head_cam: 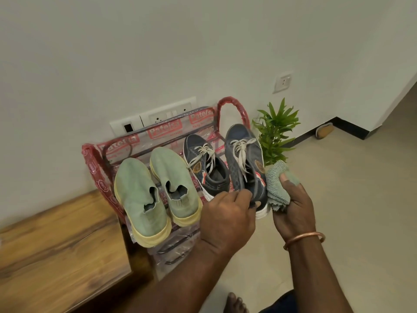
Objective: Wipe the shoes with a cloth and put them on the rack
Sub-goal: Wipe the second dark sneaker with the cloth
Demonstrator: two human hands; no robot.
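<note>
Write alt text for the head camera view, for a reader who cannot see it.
A person's left hand grips a navy lace-up sneaker by its heel at the right end of a plastic-wrapped shoe rack; the right hand holds a green cloth beside it. On the rack sit the matching navy sneaker and two pale green slip-ons.

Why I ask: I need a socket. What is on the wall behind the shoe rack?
A white switch-and-socket panel shows above the top rail of the shoe rack. Its lower edge and the wall below are covered by the rack's printed wrapping.
</note>
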